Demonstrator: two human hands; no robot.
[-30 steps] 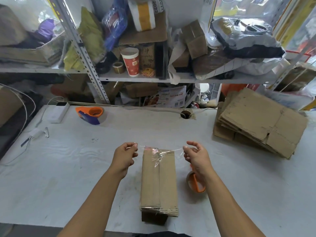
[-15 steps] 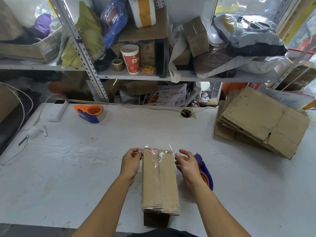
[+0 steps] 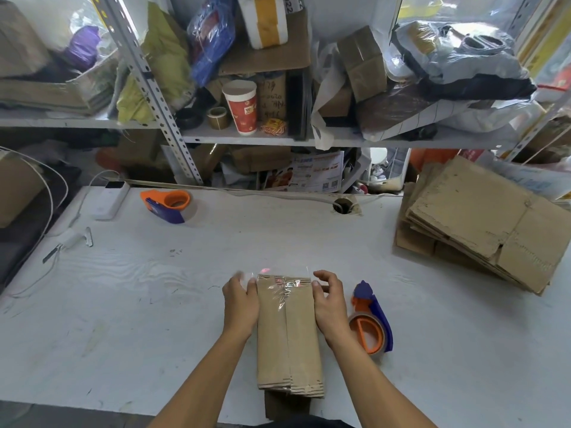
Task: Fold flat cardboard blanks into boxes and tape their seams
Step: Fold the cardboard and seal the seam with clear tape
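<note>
One box (image 3: 289,333) stood w/ its taped top up at the near-centre of the white table (image 3: 154,304), clear tape (image 3: 285,287) crinkled across the far end of the seam. Both hands flanked it: left hand (image 3: 241,302) flat vs the left side, right hand (image 3: 329,301) loosely curled at the right top edge, neither gripping. Step looked like pressing tape ends down the sides; next prob. smoothing the wrinkles. Tape dispenser (image 3: 372,322) lay just right; flat blanks (image 3: 482,223) stacked far right.

both hands (image 3: 241,304) (image 3: 329,301) closed in from stretching tape (image 3: 285,287), now pressing box (image 3: 289,338) sides
</note>
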